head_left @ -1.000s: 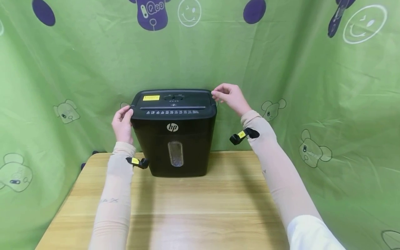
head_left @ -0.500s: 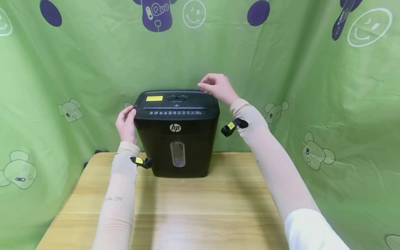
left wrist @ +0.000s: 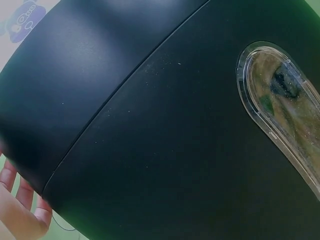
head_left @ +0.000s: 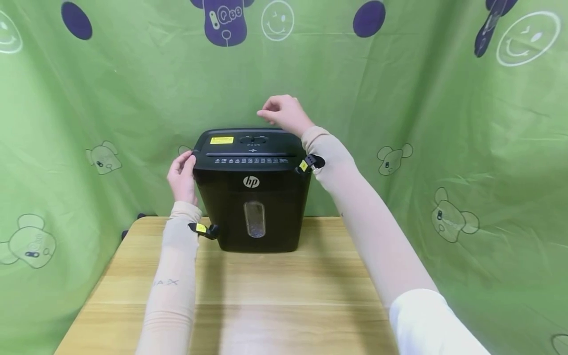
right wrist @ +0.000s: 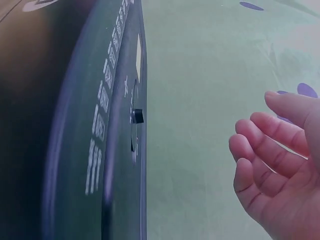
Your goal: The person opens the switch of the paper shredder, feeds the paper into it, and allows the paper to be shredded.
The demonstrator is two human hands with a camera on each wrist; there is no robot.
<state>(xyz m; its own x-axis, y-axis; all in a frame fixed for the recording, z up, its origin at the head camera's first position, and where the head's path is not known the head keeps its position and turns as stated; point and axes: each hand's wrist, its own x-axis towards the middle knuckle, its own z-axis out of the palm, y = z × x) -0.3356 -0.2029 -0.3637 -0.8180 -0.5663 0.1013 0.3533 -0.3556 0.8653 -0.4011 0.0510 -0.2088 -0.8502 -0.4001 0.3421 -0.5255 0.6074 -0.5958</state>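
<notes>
A black HP paper shredder (head_left: 248,197) stands upright on the wooden table, with a small window (head_left: 255,219) in its front. In the head view, my left hand (head_left: 183,178) holds the left corner of its lid with bent fingers. The left wrist view shows those fingers (left wrist: 25,192) against the shredder's side edge, their tips partly hidden. My right hand (head_left: 286,113) hovers above and behind the lid, apart from it. In the right wrist view its fingers are loosely curled around nothing. A small slider switch (right wrist: 137,116) sticks up from the shredder's top.
The shredder's top carries a yellow label (head_left: 222,140) and a long paper slot (head_left: 246,155). Green curtains (head_left: 355,74) with printed bears and smiley faces stand behind and at both sides. The wooden tabletop (head_left: 266,296) extends toward me.
My right hand has left the lid's right edge and moved up and to the left above it. The left hand stays at the lid's left corner. The head view has shifted slightly.
</notes>
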